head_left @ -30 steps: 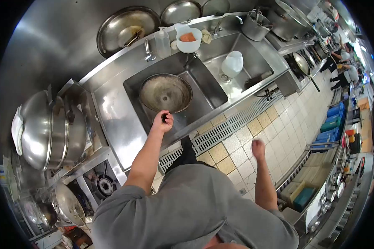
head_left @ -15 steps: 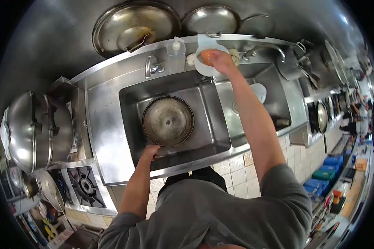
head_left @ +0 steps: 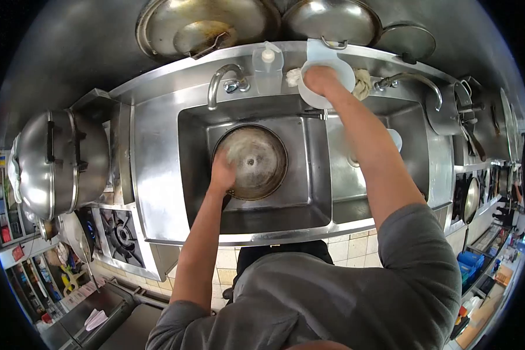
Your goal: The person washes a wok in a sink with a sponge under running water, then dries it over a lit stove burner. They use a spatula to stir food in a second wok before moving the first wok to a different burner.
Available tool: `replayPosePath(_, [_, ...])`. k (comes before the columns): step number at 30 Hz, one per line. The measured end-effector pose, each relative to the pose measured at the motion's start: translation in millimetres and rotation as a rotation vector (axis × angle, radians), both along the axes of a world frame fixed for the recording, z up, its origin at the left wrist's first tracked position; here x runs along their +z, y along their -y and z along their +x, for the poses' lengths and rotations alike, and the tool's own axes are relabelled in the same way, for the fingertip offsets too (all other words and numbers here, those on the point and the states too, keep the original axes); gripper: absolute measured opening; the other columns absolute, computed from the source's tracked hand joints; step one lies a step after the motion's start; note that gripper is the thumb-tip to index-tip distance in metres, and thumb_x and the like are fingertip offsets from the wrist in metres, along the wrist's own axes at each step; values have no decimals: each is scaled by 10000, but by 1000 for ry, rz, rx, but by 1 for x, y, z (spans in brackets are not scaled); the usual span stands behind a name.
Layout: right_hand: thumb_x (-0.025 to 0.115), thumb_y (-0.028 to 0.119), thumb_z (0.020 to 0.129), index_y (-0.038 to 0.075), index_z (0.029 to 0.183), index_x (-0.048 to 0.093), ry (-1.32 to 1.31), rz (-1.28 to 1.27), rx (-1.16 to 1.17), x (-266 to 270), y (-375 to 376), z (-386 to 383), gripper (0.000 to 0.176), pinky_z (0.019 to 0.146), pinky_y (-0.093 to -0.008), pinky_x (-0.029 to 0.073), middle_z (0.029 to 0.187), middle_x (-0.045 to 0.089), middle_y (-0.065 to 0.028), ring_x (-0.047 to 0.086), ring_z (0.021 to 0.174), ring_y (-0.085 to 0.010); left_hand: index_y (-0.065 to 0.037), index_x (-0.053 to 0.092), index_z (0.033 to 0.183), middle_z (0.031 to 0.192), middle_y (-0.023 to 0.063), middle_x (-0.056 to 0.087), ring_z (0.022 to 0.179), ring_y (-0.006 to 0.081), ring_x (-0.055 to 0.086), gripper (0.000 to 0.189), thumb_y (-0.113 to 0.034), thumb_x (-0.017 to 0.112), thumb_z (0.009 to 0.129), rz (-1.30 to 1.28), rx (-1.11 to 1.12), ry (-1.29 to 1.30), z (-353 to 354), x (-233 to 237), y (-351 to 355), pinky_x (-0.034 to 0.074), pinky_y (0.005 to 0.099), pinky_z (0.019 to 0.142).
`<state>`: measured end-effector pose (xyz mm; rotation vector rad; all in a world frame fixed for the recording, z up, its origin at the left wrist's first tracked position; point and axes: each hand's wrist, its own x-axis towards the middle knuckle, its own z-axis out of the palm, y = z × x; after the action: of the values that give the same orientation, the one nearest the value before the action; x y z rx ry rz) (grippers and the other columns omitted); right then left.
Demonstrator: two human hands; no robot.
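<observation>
A round steel wok [head_left: 256, 163] lies in the left basin of a steel double sink [head_left: 157, 169]. My left hand [head_left: 223, 172] rests on the wok's left rim, fingers curled over it and blurred. My right arm stretches across the sink, and my right hand [head_left: 319, 77] reaches into a white plastic tub [head_left: 332, 58] standing on the back ledge. The fingers are down inside the tub, so what they touch is hidden.
A faucet [head_left: 220, 81] and a clear soap bottle [head_left: 267, 65] stand on the back ledge, with a rag [head_left: 363, 85] beside the tub. A white container [head_left: 395, 139] lies in the right basin. Stacked steel pots [head_left: 58, 163] and a gas burner [head_left: 120, 234] are at the left. Lids [head_left: 204, 26] lean on the wall.
My left hand slid from the wok's lower left edge up onto its left rim. My right hand sank deeper into the white tub and now covers the orange thing seen there before.
</observation>
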<state>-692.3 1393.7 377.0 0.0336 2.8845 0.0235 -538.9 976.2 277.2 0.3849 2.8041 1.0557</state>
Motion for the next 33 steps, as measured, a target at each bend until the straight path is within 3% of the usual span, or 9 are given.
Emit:
replayPosePath(5, [552, 99, 900, 3, 1194, 667, 52, -451, -74, 50, -64, 23, 331, 864, -379, 536, 1113, 718, -156, 689, 1037, -258, -32, 421, 1480, 1224, 141, 615, 993, 188, 579, 515, -164, 558, 1001, 334, 110, 66, -118, 97, -76, 482, 333, 923])
replayPosePath(8, [620, 161, 948, -22, 1289, 601, -305, -927, -203, 109, -54, 79, 388, 928, -288, 490, 1161, 683, -105, 625, 1056, -142, -91, 442, 1486, 998, 55, 638, 810, 145, 596, 485, -232, 536, 1031, 395, 76, -22, -197, 30, -89, 512, 266, 740])
replayPosePath(13, [656, 218, 947, 1, 1212, 630, -639, -1495, -527, 123, -3, 169, 343, 870, -298, 495, 1072, 681, -29, 625, 971, -124, -77, 511, 889, 785, 99, 593, 562, 162, 521, 441, -503, 559, 993, 774, 483, 790, -209, 77, -93, 393, 267, 452])
replayPosePath(23, [683, 236, 876, 29, 1184, 662, 162, -1342, -405, -132, 198, 168, 371, 868, -373, 519, 1102, 702, -154, 681, 1017, -280, -45, 589, 924, 799, 70, 627, 632, 162, 574, 281, -309, 563, 1019, 1440, 332, 805, -86, 124, -29, 453, 287, 531])
replayPosePath(25, [636, 220, 908, 33, 1184, 631, 75, -1145, -212, -109, 252, 113, 333, 826, -366, 523, 1054, 707, -168, 683, 952, -266, -41, 608, 922, 747, 73, 614, 624, 161, 574, 276, -284, 529, 1027, 977, 308, 649, -51, 71, 30, 465, 298, 551])
replayPosePath(26, [599, 228, 912, 42, 1180, 614, 132, -970, -113, -69, 275, 92, 326, 860, -422, 519, 1083, 697, -188, 666, 1008, -327, -49, 594, 967, 819, 81, 629, 742, 185, 601, 292, -337, 551, 997, 282, 152, 625, -28, 51, 61, 496, 336, 674])
replayPosePath(27, [562, 236, 916, 51, 1175, 596, 181, -791, -20, -41, 294, 76, 320, 894, -479, 515, 1113, 687, -207, 649, 1065, -387, -46, 607, 1064, 971, 148, 679, 910, 275, 665, 351, -385, 553, 993, 129, 162, 612, 8, -66, 102, 524, 391, 789])
replayPosePath(28, [562, 236, 916, 51, 1175, 596, 193, -796, -19, -51, 311, 67, 320, 894, -479, 515, 1113, 687, -207, 649, 1065, -387, -46, 593, 1205, 1173, 221, 667, 1109, 375, 636, 382, -349, 595, 974, -313, -81, 662, 32, 42, 63, 502, 437, 935])
replayPosePath(33, [453, 143, 984, 195, 1306, 581, 132, -832, 230, -128, 316, 83, 350, 894, -432, 531, 1136, 705, -135, 669, 1019, -370, -72, 584, 1267, 1267, 173, 651, 1172, 366, 612, 394, -240, 645, 916, -291, -251, 655, 90, -99, 103, 482, 425, 974])
